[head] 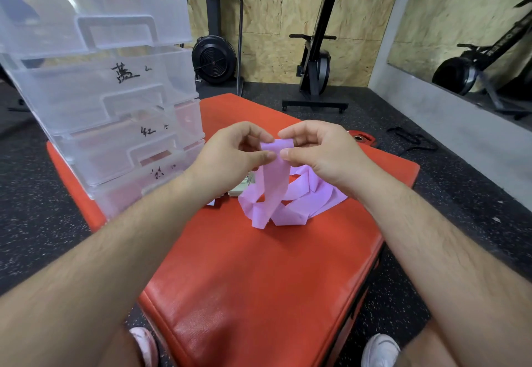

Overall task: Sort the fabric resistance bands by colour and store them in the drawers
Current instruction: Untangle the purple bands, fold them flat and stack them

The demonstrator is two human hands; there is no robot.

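A long purple fabric band [273,185] lies in loose loops on the red padded box [259,274]. One end of it is lifted: my left hand [230,153] and my right hand [319,150] each pinch it between thumb and forefinger, side by side, above the pile. A clear plastic drawer unit [115,102] with several stacked drawers stands at the left on the box, each front marked with handwritten characters. All drawers look closed.
A small pale object [240,188] lies under my left hand beside the band. Rowing machines [316,50] stand against the wooden wall behind. A red weight plate [361,138] and black straps [411,140] lie on the dark floor.
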